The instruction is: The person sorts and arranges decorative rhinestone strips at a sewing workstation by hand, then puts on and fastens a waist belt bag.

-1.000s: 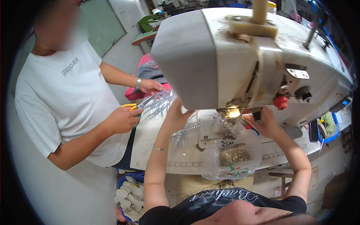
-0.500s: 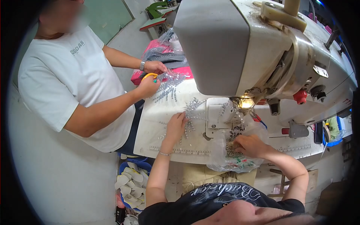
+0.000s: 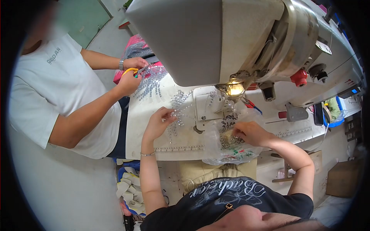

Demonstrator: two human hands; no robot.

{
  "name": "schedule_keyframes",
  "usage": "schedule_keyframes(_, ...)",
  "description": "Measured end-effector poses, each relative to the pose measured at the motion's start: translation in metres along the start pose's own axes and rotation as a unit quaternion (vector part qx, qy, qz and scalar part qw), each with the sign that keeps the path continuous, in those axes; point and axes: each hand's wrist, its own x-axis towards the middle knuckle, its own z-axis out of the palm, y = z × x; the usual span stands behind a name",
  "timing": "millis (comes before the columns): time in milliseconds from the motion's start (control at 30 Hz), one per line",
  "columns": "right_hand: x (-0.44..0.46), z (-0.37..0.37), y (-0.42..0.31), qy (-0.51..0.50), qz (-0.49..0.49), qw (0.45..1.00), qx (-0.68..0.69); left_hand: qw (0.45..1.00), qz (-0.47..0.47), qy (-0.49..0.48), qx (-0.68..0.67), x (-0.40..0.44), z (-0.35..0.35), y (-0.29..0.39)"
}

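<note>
My left hand (image 3: 158,122) is closed at the edge of a clear beaded strand bundle (image 3: 178,103) on the white machine table (image 3: 144,133); its thumb and fingers pinch part of the beads. Over a plastic bag (image 3: 210,144) of small metal pieces (image 3: 230,141), my right hand (image 3: 252,133) has its fingers bent down into the pieces. What those fingertips hold is too small to make out. The sewing machine head (image 3: 185,42), its lamp (image 3: 234,89) lit, stands above the beads and behind both hands.
At the left, a co-worker in a white shirt (image 3: 65,92) holds yellow-handled scissors (image 3: 131,71) by more beaded strands (image 3: 150,85). Red-and-blue-handled tool (image 3: 252,106) lies behind the bag. A dark phone (image 3: 318,114) is at the right. Below the table stands a blue bin (image 3: 133,165) of pale pieces.
My right hand has come down from beside the needle area to the metal pieces. My left hand has moved down to the near side of the beads. The view has shifted.
</note>
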Motion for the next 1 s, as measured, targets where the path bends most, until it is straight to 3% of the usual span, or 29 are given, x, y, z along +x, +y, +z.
schedule_keyframes(133,-0.004,0.003,0.006,0.062,-0.056,0.996,-0.038,0.986,-0.020,-0.012,-0.167,-0.009,-0.007,0.010)
schedule_keyframes(333,-0.008,-0.007,-0.001,0.082,-0.020,0.996,0.035,0.944,-0.045,-0.031,-0.326,-0.024,-0.014,0.050)
schedule_keyframes(433,-0.008,-0.012,-0.006,0.068,0.000,0.995,0.066,0.960,-0.072,-0.028,-0.270,-0.028,-0.006,0.050)
schedule_keyframes(533,-0.005,-0.009,-0.003,0.121,-0.031,0.977,0.173,0.960,-0.055,-0.078,-0.263,-0.031,0.009,0.063)
schedule_keyframes(633,-0.009,-0.026,-0.019,0.024,0.169,0.891,0.421,0.967,-0.022,-0.126,-0.221,-0.029,0.020,0.076)
schedule_keyframes(733,-0.010,-0.022,-0.011,0.028,0.171,0.809,0.562,0.965,-0.009,-0.161,-0.205,-0.027,0.031,0.077)
schedule_keyframes(1000,-0.011,-0.014,-0.008,0.049,0.154,0.770,0.617,0.967,-0.033,-0.216,-0.129,-0.023,0.064,0.105)
